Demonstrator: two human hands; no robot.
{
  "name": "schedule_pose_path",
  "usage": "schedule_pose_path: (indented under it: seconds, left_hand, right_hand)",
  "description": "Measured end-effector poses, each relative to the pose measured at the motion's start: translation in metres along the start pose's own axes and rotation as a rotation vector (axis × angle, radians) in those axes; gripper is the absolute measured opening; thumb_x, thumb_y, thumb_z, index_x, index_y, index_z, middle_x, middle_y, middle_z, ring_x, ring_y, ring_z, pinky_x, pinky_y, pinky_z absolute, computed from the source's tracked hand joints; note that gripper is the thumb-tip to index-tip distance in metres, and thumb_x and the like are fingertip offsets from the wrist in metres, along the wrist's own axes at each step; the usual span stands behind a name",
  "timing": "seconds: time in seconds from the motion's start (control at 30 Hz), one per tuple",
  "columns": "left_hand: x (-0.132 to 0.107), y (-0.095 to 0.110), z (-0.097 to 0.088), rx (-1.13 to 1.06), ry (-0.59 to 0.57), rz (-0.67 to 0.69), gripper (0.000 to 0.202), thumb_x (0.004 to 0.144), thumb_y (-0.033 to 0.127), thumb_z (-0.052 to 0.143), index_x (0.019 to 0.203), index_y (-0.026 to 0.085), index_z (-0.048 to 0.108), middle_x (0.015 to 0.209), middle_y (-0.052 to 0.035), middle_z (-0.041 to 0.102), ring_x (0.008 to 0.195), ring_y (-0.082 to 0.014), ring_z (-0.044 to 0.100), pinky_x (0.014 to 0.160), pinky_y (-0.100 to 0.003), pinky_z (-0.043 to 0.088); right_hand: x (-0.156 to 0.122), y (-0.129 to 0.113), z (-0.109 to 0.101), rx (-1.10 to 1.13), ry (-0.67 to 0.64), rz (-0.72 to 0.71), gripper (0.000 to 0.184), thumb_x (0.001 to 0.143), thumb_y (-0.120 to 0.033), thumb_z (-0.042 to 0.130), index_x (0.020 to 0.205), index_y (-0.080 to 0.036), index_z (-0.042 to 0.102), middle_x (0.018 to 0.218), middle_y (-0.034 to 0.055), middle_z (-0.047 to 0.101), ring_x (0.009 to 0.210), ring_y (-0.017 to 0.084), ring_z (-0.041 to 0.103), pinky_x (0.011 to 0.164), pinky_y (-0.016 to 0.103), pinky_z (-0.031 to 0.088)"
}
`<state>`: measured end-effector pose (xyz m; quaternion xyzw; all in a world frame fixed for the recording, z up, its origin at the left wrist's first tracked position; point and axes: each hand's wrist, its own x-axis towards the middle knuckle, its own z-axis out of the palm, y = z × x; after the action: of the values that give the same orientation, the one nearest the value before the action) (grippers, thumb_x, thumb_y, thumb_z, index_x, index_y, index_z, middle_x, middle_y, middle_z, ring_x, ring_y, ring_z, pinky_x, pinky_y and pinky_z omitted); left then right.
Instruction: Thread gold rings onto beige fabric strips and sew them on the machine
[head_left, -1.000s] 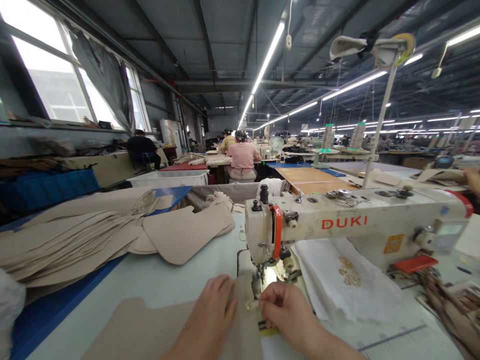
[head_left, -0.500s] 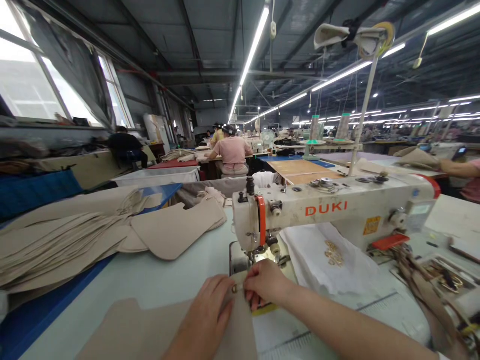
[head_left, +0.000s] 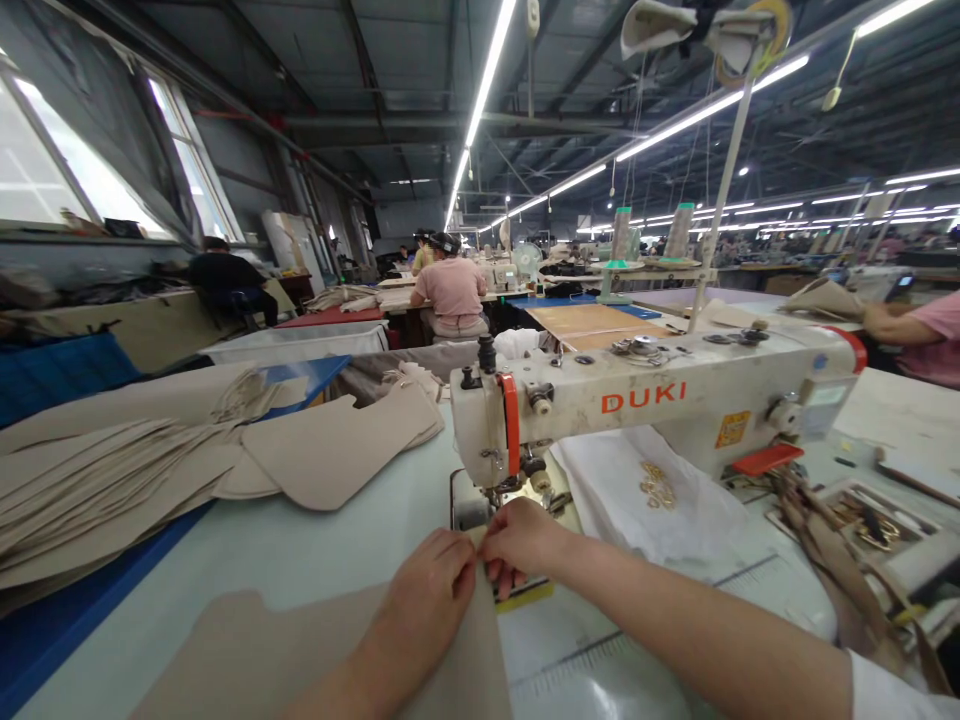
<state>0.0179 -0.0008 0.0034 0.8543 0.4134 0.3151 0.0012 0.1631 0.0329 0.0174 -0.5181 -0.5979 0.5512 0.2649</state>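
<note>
A white DUKI sewing machine (head_left: 645,405) stands on the pale table (head_left: 300,550). A beige cut panel (head_left: 247,650) lies in front of it, its edge running up to the needle area. My left hand (head_left: 427,600) presses flat on that panel, fingers together near the presser foot. My right hand (head_left: 517,545) is pinched just in front of the needle, thumb and fingers closed on the panel's edge; a small metal ring it held earlier is hidden now. Both hands touch each other at the fingertips.
A stack of beige cut panels (head_left: 135,470) covers the table's left side. A white cloth with gold metal rings (head_left: 656,485) lies under the machine arm. Straps and hardware (head_left: 855,530) sit at right. A co-worker's arm (head_left: 907,325) shows far right; other people sit at machines ahead.
My right hand has moved left and closer to the needle, meeting my left hand. The small ring seen between my fingers is now covered. The view has shifted slightly right.
</note>
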Motion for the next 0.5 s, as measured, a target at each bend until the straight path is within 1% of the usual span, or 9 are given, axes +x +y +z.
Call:
schedule_pose_path:
  seconds: [0.1,0.17,0.23,0.27,0.3,0.33,0.4,0.43,0.5]
  left_hand:
    - [0.001,0.000,-0.001,0.005,-0.017,-0.009,0.023,0.078,0.008,0.043,0.066,0.022,0.057,0.068,-0.0031,0.064,0.068,-0.0206,0.064,0.064,-0.031,0.054]
    - [0.001,-0.001,-0.001,0.007,-0.021,-0.012,0.022,0.077,0.007,0.044,0.066,0.021,0.057,0.069,-0.0030,0.065,0.069,-0.0206,0.064,0.064,-0.031,0.053]
    - [-0.001,-0.002,0.000,0.005,-0.015,-0.009,0.021,0.077,0.007,0.045,0.068,0.021,0.057,0.071,-0.0029,0.065,0.071,-0.0204,0.064,0.066,-0.031,0.053]
    - [-0.001,-0.002,0.001,0.002,-0.009,-0.006,0.021,0.076,0.006,0.045,0.068,0.021,0.058,0.071,-0.0028,0.065,0.071,-0.0202,0.063,0.066,-0.031,0.053]
    - [-0.002,-0.003,0.001,-0.002,-0.003,-0.003,0.021,0.076,0.006,0.045,0.069,0.021,0.058,0.071,-0.0026,0.065,0.071,-0.0200,0.063,0.067,-0.031,0.053]
    - [-0.002,-0.003,0.002,-0.006,0.004,-0.002,0.021,0.076,0.005,0.045,0.069,0.021,0.058,0.072,-0.0025,0.065,0.071,-0.0198,0.063,0.067,-0.031,0.053]
    - [-0.003,-0.003,0.003,-0.015,0.020,0.003,0.022,0.076,0.005,0.045,0.069,0.021,0.058,0.072,-0.0022,0.065,0.071,-0.0192,0.062,0.067,-0.030,0.053]
    - [-0.004,-0.004,0.004,-0.021,0.026,0.004,0.022,0.077,0.005,0.045,0.070,0.021,0.059,0.072,-0.0020,0.065,0.072,-0.0190,0.062,0.068,-0.030,0.053]
    - [-0.005,-0.005,0.004,-0.031,0.032,0.009,0.022,0.078,0.006,0.045,0.072,0.022,0.059,0.073,-0.0017,0.066,0.073,-0.0187,0.062,0.068,-0.030,0.052]
  right_hand:
    - [-0.012,0.001,-0.005,-0.199,0.039,-0.062,0.025,0.070,-0.002,0.049,0.050,-0.017,0.053,0.046,-0.0012,0.058,0.041,0.013,0.058,0.044,0.021,0.046]
    - [-0.028,0.006,-0.012,-0.319,0.105,-0.175,0.020,0.073,-0.003,0.051,0.062,-0.018,0.059,0.062,0.0009,0.065,0.062,0.016,0.064,0.063,0.025,0.050]
    - [-0.049,0.014,-0.020,-0.474,0.108,-0.326,0.016,0.075,-0.004,0.055,0.069,-0.017,0.062,0.080,0.0048,0.068,0.084,0.020,0.062,0.081,0.031,0.046]
    - [-0.060,0.018,-0.025,-0.585,0.066,-0.427,0.015,0.078,-0.006,0.055,0.071,-0.017,0.063,0.084,0.0067,0.068,0.088,0.022,0.061,0.083,0.032,0.045]
    - [-0.070,0.022,-0.028,-0.796,0.000,-0.594,0.014,0.083,-0.008,0.054,0.076,-0.016,0.064,0.086,0.0081,0.068,0.087,0.022,0.059,0.081,0.032,0.045]
    - [-0.079,0.026,-0.032,-0.958,-0.050,-0.740,0.014,0.087,-0.011,0.052,0.084,-0.015,0.065,0.088,0.0081,0.068,0.086,0.021,0.058,0.078,0.031,0.046]
    - [-0.091,0.031,-0.035,-1.169,-0.099,-0.957,0.015,0.093,-0.017,0.050,0.098,-0.015,0.064,0.091,0.0061,0.068,0.085,0.020,0.057,0.077,0.029,0.046]
    - [-0.094,0.032,-0.036,-1.213,-0.098,-1.013,0.015,0.094,-0.019,0.051,0.103,-0.016,0.063,0.093,0.0052,0.068,0.086,0.019,0.056,0.078,0.029,0.046]
    - [-0.092,0.032,-0.033,-1.244,-0.077,-1.054,0.016,0.093,-0.021,0.054,0.107,-0.016,0.061,0.099,0.0050,0.067,0.090,0.019,0.056,0.082,0.030,0.046]
